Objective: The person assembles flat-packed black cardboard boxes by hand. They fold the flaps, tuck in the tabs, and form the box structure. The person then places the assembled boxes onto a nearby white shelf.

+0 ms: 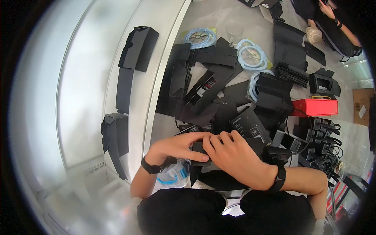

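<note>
Two hands, left hand [178, 147] and right hand [235, 154], both gripping one black box [201, 148], one red box [315, 107] well apart

A flat black cardboard box [211, 172] lies low in front of the person, just this side of the heap of black packaging [219, 90] spread over the floor. Its top is mostly covered; a dark edge shows at its near side, and its far corner pokes out toward the heap.
</note>
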`<state>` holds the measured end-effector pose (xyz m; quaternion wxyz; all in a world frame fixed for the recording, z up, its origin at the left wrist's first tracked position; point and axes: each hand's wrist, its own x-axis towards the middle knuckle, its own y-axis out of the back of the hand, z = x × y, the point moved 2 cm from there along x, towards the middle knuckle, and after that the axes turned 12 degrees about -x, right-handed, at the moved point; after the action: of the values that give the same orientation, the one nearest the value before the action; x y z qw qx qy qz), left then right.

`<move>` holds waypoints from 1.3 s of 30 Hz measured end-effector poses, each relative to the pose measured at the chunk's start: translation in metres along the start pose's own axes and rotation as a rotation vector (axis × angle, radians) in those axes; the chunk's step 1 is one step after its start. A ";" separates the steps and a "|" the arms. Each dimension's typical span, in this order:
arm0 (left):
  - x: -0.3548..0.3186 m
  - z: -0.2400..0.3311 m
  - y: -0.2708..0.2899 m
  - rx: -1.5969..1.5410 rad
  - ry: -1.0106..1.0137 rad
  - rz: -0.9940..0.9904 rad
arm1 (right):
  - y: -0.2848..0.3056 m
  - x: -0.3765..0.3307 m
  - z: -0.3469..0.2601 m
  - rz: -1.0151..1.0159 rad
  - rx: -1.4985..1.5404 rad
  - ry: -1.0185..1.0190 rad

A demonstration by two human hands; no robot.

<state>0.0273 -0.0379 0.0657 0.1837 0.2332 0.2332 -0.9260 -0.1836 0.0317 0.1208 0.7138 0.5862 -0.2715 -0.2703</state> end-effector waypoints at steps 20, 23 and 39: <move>0.027 -0.020 0.006 -0.211 -0.074 -0.079 | -0.014 -0.065 0.077 -0.388 0.873 -0.223; 0.028 -0.024 0.005 -0.185 -0.031 -0.026 | -0.032 -0.082 0.062 -0.482 1.085 -0.239; 0.003 -0.049 0.000 -0.338 -0.098 0.271 | -0.083 -0.115 -0.021 -0.087 1.129 -0.083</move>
<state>0.0414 -0.0137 0.0258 0.3540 0.1831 0.3424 -0.8508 -0.2552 0.1133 0.0278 0.2667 0.8765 -0.3774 -0.1349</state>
